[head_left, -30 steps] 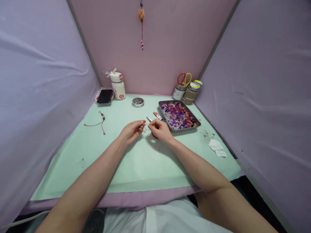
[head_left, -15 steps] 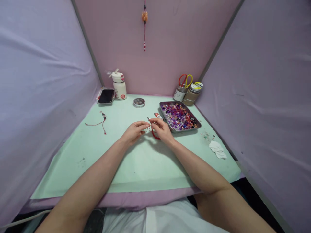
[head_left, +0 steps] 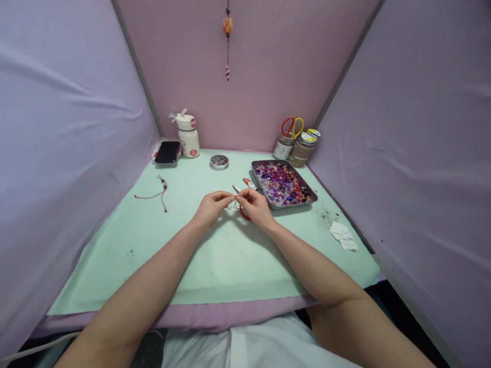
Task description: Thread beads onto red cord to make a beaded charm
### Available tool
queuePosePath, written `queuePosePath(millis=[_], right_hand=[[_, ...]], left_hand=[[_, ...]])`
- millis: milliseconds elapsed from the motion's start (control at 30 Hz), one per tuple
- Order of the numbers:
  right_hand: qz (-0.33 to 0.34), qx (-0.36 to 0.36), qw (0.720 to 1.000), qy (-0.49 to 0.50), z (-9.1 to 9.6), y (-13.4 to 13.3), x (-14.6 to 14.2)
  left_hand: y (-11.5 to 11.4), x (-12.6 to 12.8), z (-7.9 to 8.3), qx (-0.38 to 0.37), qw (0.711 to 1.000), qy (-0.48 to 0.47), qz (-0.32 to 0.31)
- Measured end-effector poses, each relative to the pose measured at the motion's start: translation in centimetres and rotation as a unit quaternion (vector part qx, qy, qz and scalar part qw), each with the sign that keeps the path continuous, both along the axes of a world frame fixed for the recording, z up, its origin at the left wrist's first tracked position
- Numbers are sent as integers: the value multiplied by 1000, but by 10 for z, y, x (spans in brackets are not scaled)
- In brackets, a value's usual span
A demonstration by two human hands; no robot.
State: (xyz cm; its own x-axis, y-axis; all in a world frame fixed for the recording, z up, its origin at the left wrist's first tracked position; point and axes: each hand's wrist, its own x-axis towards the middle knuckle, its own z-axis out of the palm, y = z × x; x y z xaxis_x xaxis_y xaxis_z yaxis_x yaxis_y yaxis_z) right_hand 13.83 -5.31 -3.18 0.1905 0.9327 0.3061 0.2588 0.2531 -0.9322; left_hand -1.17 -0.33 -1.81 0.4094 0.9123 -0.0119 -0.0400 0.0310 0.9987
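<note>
Over the middle of the table my left hand and my right hand meet, thumb and fingertips pinched together. Between them runs a thin red cord, its loop hanging below the fingertips; both hands are closed on it. A small pale piece shows beside the left fingers, too small to name. Scissors with a red handle appear beneath and behind my right hand, their blades pointing up past the fingertips. The hand covers their middle. Just beyond it lies a small red-and-white tube.
Right of my hands is a metal tray of coloured beads. Behind it stand a jar holding scissors and a brown jar. A round tin, white bottle, phone, knotted cord and crumpled tissue lie around.
The fingertips of both hands have drawn closer together on the cord. My right fingers have shifted slightly, showing more of the scissor blades. Everything else stays put.
</note>
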Motion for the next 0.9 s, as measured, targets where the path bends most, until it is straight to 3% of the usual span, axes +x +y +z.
queuePosePath(millis=[167,400,567,900], right_hand=[[-22,12,1000,-15,2,-1,-1],[-92,37,995,6,2,-2,0],[-101,52,993,11,4,-4,-3],[-77,-2,995,69,4,2,3]], left_hand=[[0,1,-2,40,998,14,40],[3,2,-2,-43,997,-30,62],[1,4,3,-97,990,-79,70],[6,-2,2,-175,980,-92,-31]])
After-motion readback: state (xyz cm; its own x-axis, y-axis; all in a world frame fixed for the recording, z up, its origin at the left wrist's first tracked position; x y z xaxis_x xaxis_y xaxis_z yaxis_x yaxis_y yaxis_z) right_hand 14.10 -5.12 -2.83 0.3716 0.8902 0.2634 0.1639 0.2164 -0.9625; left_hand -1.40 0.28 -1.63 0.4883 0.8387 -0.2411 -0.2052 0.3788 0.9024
